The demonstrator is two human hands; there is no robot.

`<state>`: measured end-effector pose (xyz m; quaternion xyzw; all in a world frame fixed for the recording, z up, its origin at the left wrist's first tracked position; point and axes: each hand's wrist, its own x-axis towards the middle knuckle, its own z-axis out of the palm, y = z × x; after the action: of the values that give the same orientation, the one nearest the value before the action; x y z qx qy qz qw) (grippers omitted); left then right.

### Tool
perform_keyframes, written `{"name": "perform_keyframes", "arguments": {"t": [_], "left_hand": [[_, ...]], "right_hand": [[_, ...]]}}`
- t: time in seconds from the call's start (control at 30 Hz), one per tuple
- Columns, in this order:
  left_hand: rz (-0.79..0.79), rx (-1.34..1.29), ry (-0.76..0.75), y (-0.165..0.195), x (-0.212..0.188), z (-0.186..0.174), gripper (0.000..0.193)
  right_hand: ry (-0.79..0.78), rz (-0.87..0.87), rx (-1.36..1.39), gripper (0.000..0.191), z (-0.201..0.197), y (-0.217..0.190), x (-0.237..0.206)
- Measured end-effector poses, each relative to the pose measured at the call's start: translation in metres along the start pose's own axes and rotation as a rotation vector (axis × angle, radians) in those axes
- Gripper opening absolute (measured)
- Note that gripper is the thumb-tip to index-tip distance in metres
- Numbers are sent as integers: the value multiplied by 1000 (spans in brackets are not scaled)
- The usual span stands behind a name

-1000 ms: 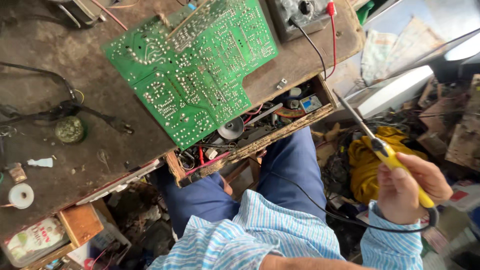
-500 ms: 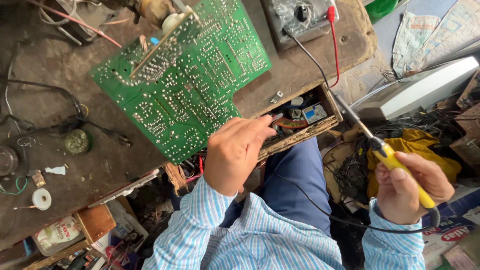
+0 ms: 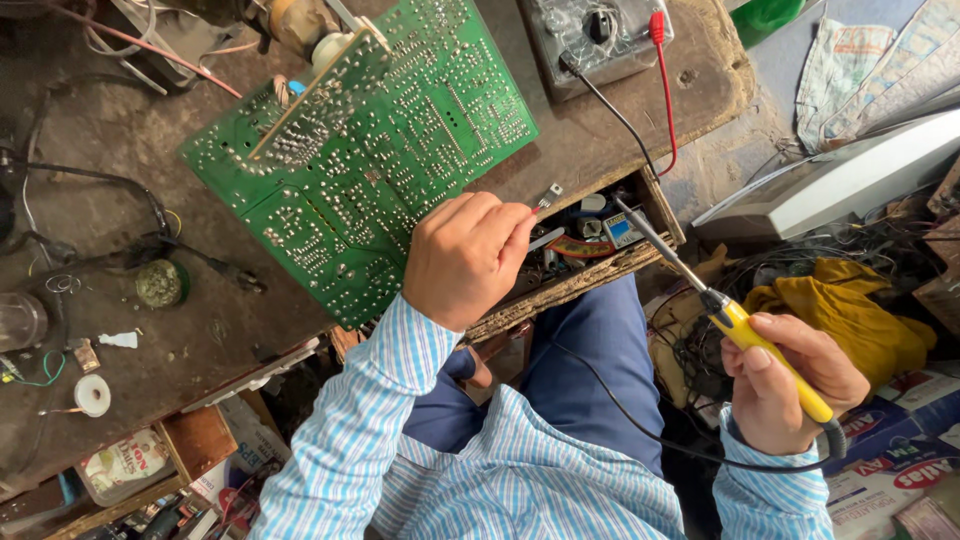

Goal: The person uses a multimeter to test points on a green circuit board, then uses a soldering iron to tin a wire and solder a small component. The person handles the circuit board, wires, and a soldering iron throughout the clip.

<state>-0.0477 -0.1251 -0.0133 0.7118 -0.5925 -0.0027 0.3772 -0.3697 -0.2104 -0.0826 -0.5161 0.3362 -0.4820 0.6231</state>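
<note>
Left hand (image 3: 465,258) pinched on a small metal component (image 3: 545,198); right hand (image 3: 790,385) fisted around a yellow-handled soldering iron (image 3: 745,335).

The left hand (image 3: 465,258) pinched a small metal-tabbed component (image 3: 548,196) between its fingertips, just right of the green circuit board (image 3: 370,160) lying solder-side up on the worn wooden bench (image 3: 130,330). The right hand (image 3: 790,385) gripped a yellow-handled soldering iron (image 3: 745,335), its tip pointing toward the open drawer (image 3: 590,245). A grey multimeter (image 3: 595,35) sat far on the bench, and a roll of solder wire (image 3: 92,395) lay near left.
</note>
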Motion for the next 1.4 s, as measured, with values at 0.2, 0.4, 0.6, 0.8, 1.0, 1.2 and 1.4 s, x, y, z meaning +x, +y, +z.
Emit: {"name": "perform_keyframes", "arguments": {"t": [0.2, 0.4, 0.6, 0.8, 1.0, 1.2, 1.4], "left_hand": [[11, -115, -23, -7, -2, 7, 20], [-1, -218, -31, -13, 1, 20, 16], [-164, -217, 31, 1, -11, 22, 9], [-391, -299, 33, 15, -23, 33, 8], [-467, -338, 51, 13, -23, 35, 10], [-470, -379, 63, 14, -21, 32, 9], [-460, -402, 57, 14, -22, 30, 9]], "right_hand": [[-21, -6, 12, 20, -1, 5, -5], [-68, -55, -87, 22, 0, 6, -5], [-143, -203, -221, 23, 9, 0, -5], [-235, -294, -402, 25, 25, -9, -2], [-292, -318, -466, 32, 37, -16, 1], [-276, -302, -458, 35, 43, -13, -2], [-239, -346, -534, 33, 48, -8, -4]]}}
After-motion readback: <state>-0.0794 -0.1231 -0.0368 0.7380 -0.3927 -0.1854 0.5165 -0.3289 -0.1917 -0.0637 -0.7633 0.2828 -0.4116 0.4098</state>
